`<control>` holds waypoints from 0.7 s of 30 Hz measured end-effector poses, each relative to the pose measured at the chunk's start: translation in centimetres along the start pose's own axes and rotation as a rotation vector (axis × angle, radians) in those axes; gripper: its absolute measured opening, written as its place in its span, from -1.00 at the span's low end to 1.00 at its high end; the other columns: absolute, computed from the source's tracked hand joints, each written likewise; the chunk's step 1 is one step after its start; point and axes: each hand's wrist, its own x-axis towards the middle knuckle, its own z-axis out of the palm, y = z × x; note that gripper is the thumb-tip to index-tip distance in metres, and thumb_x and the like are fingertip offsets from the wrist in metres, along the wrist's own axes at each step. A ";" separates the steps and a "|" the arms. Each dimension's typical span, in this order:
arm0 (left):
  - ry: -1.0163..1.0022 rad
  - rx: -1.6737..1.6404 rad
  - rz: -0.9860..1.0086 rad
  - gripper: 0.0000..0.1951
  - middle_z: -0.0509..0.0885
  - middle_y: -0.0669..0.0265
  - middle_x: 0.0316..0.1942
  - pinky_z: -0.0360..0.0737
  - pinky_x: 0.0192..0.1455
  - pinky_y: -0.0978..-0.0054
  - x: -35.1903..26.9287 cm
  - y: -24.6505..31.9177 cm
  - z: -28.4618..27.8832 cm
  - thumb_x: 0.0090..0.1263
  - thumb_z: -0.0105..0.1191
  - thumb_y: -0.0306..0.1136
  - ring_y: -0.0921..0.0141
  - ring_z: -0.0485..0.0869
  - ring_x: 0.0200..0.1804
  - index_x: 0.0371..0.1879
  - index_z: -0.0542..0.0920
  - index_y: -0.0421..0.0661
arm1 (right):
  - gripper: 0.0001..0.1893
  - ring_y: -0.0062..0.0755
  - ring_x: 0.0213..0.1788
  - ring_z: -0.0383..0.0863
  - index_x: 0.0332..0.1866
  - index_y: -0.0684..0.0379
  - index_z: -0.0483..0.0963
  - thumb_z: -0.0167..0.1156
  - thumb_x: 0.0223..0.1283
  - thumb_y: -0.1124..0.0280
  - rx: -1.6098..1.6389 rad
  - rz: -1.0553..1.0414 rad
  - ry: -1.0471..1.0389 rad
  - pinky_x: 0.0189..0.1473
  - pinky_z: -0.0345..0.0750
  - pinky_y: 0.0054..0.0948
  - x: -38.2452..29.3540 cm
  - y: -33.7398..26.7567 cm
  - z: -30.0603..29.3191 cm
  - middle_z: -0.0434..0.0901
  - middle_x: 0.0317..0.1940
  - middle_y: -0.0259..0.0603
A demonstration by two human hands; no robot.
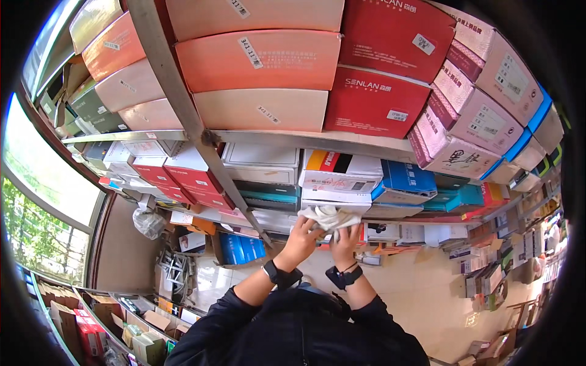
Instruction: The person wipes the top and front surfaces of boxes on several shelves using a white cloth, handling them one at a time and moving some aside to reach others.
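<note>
Both of my hands hold a crumpled whitish cloth [330, 217] in front of the shelf. My left hand [300, 241] grips its left side, with the thumb and fingers bent onto it. On the cloth's lower right, my right hand [345, 242] has its fingers pressed against the fabric. Folds hide part of the fingertips. Directly behind the cloth stands a white cardboard box [336, 197], and a box with a yellow, red and black stripe [341, 167] rests above it. Each wrist wears a black band with a device.
A metal shelf post [174, 78] slants at the left. Stacked red boxes [375, 98] and orange boxes [256, 59] fill the upper shelf. A blue box [405, 178] sits right of the cloth. Open cartons [158, 320] stand lower left, and a plastic bag [149, 223] hangs near the window.
</note>
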 end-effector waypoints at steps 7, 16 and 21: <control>-0.045 -0.066 0.022 -0.69 0.49 0.17 -0.17 0.50 -0.19 0.32 1.5 3.3 -3.1 -0.20 0.04 -0.63 0.16 0.44 -0.17 -0.36 0.58 -0.17 | -0.81 -0.12 -0.25 0.43 -0.38 0.18 0.44 0.19 -0.19 0.61 0.155 -0.005 0.263 -0.18 0.38 -0.27 2.3 -2.2 -3.9 0.42 -0.31 -0.12; 0.057 -0.077 0.019 -0.65 0.50 0.14 -0.17 0.45 -0.09 0.34 3.8 2.4 -2.6 -0.19 0.04 -0.66 0.14 0.43 -0.14 -0.30 0.56 -0.19 | -0.71 0.13 -0.04 0.35 -0.29 0.27 0.45 0.03 -0.25 0.71 0.181 0.049 0.101 0.03 0.28 -0.05 6.2 -1.8 -2.9 0.46 -0.13 0.01; 0.126 -0.041 -0.143 -0.64 0.54 0.20 -0.23 0.47 -0.15 0.31 0.5 0.0 -4.7 -0.23 0.04 -0.73 0.14 0.44 -0.17 -0.36 0.60 -0.16 | -0.68 0.07 -0.06 0.37 -0.23 0.23 0.49 0.14 -0.23 0.67 0.216 -0.106 0.009 -0.02 0.33 -0.09 5.1 -3.5 -0.8 0.46 -0.11 -0.03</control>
